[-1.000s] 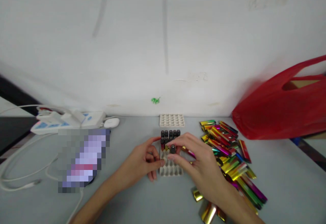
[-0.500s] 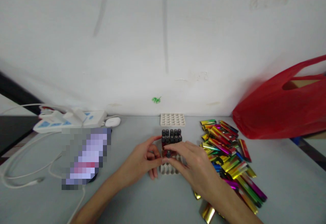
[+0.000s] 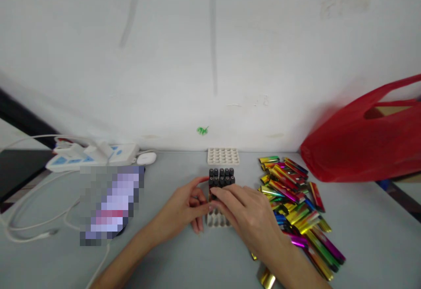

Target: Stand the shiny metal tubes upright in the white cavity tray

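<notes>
A white holed tray (image 3: 217, 221) lies in front of me, its near part showing bare holes. Black-topped tubes (image 3: 222, 179) stand upright in rows in its far part. My left hand (image 3: 187, 203) is at the tray's left side, fingers curled, its index fingertip at the tubes and its thumb by the tray's edge. Over the tray's middle, my right hand (image 3: 245, 205) has thumb and index finger pinched around a black-topped tube, now mostly hidden behind the fingers.
Another white holed tray (image 3: 223, 156) lies by the wall. Shiny coloured foil-like sleeves (image 3: 296, 210) are heaped on the right, below a red bag (image 3: 368, 140). To the left are a phone with a blurred screen (image 3: 113, 201), a power strip (image 3: 95, 156), a white case (image 3: 146, 158) and cables.
My right hand's fingers have closed in over the tube, which showed between them before and is now mostly covered. The left hand has stayed at the tray's side.
</notes>
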Motion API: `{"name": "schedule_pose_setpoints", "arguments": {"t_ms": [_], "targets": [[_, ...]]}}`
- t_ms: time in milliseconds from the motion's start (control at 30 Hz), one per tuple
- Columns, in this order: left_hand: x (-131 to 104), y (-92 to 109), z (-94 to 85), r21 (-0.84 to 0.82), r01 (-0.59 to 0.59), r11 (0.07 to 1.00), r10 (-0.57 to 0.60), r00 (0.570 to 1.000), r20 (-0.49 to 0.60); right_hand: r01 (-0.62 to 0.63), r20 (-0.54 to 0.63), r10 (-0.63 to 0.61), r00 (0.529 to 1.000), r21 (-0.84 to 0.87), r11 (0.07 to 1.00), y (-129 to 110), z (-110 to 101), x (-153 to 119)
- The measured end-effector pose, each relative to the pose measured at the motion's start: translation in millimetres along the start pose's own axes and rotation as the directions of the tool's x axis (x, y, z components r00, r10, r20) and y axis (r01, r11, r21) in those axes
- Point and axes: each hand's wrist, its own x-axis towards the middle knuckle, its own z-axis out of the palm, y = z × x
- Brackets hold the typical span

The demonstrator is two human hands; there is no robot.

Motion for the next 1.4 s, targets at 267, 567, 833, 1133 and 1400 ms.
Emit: {"name": "schedule_pose_setpoints", "arguments": {"t_ms": [267, 567, 833, 1133, 1400], "targets": [[2.0, -5.3, -2.7, -0.003, -0.020, 1.000, 0.020, 1.000, 0.023, -0.030, 0.053, 0.033, 0.998, -0.054, 0.998, -1.4, 0.1, 0.9], [-1.6, -0.1, -1.3, 0.007, -0.025, 1.000, 0.025, 0.999, 0.028, -0.206, -0.130, 0.204, 0.970, -0.001, 0.979, 0.5, -11.3, 6.2], [-0.5, -3.2, -2.0, 0.011, -0.009, 1.000, 0.008, 1.000, 0.023, -0.557, -0.041, 0.561, 0.827, -0.193, 0.807, 29.0, -27.6, 9.2], [0.5, -1.1, -1.1, -0.004, -0.010, 1.000, 0.010, 1.000, 0.017, -0.459, 0.295, 0.565, 0.771, -0.357, 0.813, 23.9, -24.7, 8.1], [0.1, -2.6, -0.7, -0.001, -0.009, 1.000, 0.009, 1.000, 0.013, -0.558, 0.193, 0.607, 0.771, -0.255, 0.790, 33.1, -19.6, 5.3]]}}
